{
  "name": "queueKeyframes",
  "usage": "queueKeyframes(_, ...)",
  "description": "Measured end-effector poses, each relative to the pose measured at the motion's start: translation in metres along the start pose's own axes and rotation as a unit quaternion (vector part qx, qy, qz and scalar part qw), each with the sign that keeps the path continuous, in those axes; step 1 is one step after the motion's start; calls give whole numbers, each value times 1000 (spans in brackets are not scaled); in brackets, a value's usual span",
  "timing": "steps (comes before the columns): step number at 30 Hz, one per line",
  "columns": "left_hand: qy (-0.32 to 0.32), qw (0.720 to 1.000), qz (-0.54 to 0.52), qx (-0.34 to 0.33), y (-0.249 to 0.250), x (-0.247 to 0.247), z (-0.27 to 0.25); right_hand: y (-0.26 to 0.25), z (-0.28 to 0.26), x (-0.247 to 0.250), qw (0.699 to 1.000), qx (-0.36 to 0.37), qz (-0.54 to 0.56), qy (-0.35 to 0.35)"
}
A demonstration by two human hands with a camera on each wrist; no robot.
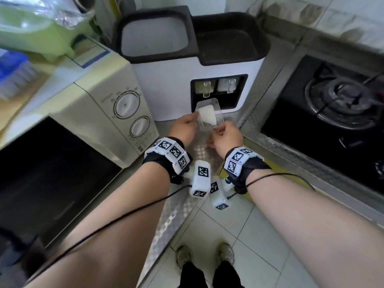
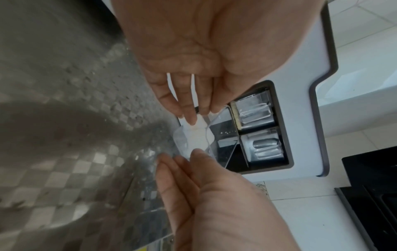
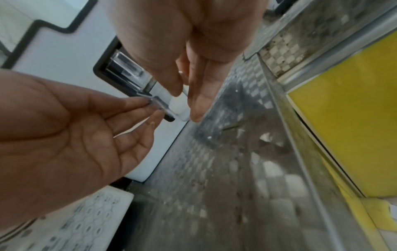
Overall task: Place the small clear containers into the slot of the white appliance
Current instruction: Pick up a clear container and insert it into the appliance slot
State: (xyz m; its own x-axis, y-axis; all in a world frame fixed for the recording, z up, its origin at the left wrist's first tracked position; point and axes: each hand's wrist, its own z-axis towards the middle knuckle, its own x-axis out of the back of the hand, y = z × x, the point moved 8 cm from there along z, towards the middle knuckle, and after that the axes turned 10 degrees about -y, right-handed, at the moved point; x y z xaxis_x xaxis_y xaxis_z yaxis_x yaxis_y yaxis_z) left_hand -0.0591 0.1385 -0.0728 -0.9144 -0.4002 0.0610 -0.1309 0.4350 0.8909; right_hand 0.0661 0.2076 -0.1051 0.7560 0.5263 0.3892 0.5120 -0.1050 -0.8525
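Observation:
A small clear container (image 1: 208,117) with white filling is tilted at the lower left of the dark slot (image 1: 228,100) in the white appliance (image 1: 166,84), its far end inside the opening. My left hand (image 1: 194,119) pinches its left edge and my right hand (image 1: 217,129) pinches its near right corner. In the left wrist view the left hand (image 2: 199,117) and the right hand (image 2: 182,158) flank the container (image 2: 193,137). The right wrist view shows the right hand (image 3: 184,101) pinching the container (image 3: 177,107). Two more clear containers (image 1: 204,86) (image 1: 227,84) sit side by side in the slot's upper row.
A cream microwave (image 1: 93,113) stands just left of the appliance. A black gas hob (image 1: 336,104) lies to the right. The hands work above a checkered metal counter (image 1: 199,146). A yellow cabinet front (image 3: 354,110) runs below the counter edge.

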Motion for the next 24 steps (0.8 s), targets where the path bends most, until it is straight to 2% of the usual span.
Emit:
queueKeyframes(4, 1, 1000, -8, -4, 0, 6, 8, -1, 15, -6, 1000, 3, -9, -5)
queueKeyframes(10, -1, 1000, -23, -11, 3, 10, 13, -26, -2, 4, 997, 30, -73, 23)
queueKeyframes(17, -8, 1000, -19, -11, -2, 12, 14, -34, 0, 4, 994, 72, -79, 32)
queueKeyframes(24, 0, 999, -45, -8, -2, 14, 14, -53, 23, -7, 995, 77, -61, 2)
